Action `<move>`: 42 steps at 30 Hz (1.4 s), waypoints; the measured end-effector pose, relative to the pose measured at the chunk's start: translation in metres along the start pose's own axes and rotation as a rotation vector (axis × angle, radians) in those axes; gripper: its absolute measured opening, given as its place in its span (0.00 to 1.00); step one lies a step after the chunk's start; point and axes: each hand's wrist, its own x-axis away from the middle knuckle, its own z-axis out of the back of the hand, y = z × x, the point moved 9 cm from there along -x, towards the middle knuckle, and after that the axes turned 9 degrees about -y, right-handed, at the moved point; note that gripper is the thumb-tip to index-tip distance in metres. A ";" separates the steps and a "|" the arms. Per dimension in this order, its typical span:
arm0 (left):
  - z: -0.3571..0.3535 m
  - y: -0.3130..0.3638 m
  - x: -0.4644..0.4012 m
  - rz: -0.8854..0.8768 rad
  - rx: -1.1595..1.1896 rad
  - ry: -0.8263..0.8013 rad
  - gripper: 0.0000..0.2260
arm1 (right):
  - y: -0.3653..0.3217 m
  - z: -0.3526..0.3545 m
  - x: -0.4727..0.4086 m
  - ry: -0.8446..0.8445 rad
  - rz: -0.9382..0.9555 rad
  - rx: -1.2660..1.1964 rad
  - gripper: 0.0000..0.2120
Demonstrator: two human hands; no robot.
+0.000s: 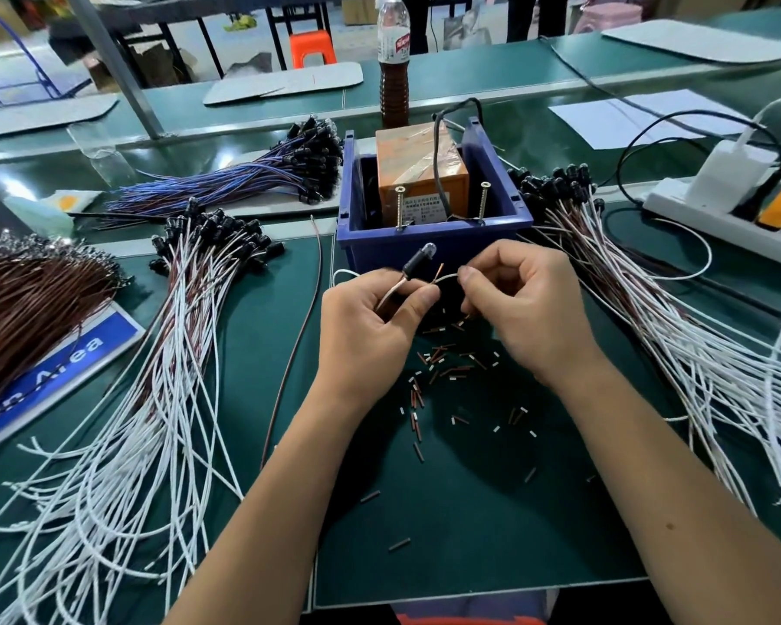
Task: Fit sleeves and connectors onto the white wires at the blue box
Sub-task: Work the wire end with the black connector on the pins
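My left hand (370, 318) pinches a white and brown wire pair just below a black connector (416, 263) with a clear LED tip, which points up toward the blue box (434, 245). My right hand (519, 304) pinches the free end of the white wire (449, 278) close to the left fingertips. A bare copper end sticks up between the two hands. Several short brown and white sleeve pieces (443, 367) lie scattered on the green mat under my hands.
Bundles of white wires with black connectors lie to the left (190, 309) and right (650, 281). A brown wire bundle (28, 300) is at far left, blue wires (244, 173) behind. An orange unit (418, 173) sits in the box; a bottle (394, 60) and power strip (718, 209) stand behind.
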 end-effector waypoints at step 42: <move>0.015 -0.004 0.000 0.119 0.567 0.300 0.04 | -0.013 0.017 0.004 0.223 0.203 -0.471 0.05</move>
